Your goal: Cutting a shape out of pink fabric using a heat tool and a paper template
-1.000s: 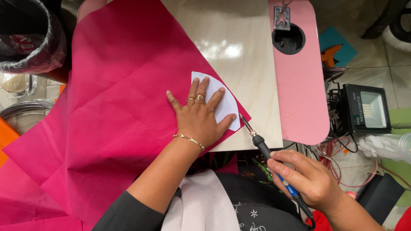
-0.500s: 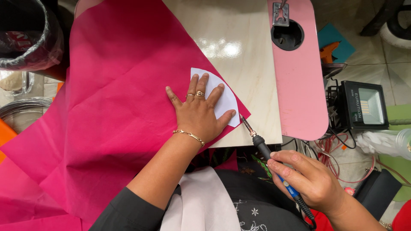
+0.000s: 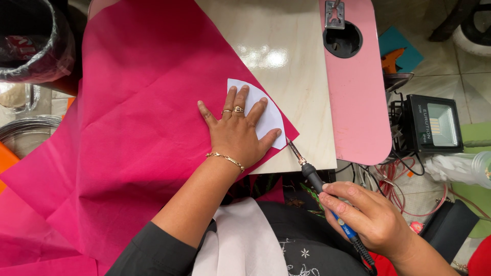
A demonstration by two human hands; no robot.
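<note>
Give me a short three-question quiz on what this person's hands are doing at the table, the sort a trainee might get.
1. True or false: the left hand lies flat on the white paper template.
2. What does the right hand hold? A) scissors B) a soldering iron C) a ruler
3. Fill in: the template rests on a sheet of ____ fabric.

Key:
1. True; the fingers are spread, pressing the template down.
2. B; the soldering iron has a dark and blue handle, and its metal tip points at the template's curved edge near the table corner.
3. Pink.
</note>
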